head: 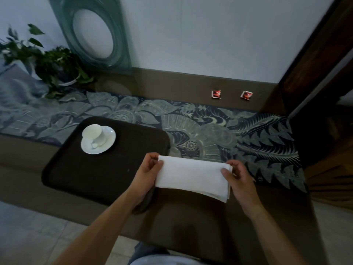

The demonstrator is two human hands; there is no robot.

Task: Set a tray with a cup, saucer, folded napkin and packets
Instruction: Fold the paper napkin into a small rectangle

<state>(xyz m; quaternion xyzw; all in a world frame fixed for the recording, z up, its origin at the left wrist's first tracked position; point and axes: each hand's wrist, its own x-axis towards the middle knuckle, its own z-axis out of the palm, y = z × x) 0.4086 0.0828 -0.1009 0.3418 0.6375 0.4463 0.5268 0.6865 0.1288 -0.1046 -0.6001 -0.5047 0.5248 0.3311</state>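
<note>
A white folded napkin [193, 177] is held up between both hands, just right of the dark tray [107, 169]. My left hand [148, 173] pinches its left edge and my right hand [237, 178] pinches its right edge. On the tray's far left a white cup [95, 133] stands on a white saucer [107, 145]. Two red packets lie apart at the back of the table, one [216, 94] to the left of the other [246, 95].
A patterned blue-grey runner [210, 131] crosses the brown table. A potted plant [57, 67] and a green framed oval piece [95, 33] stand at the back left against the wall. Dark wooden furniture [324, 92] rises on the right.
</note>
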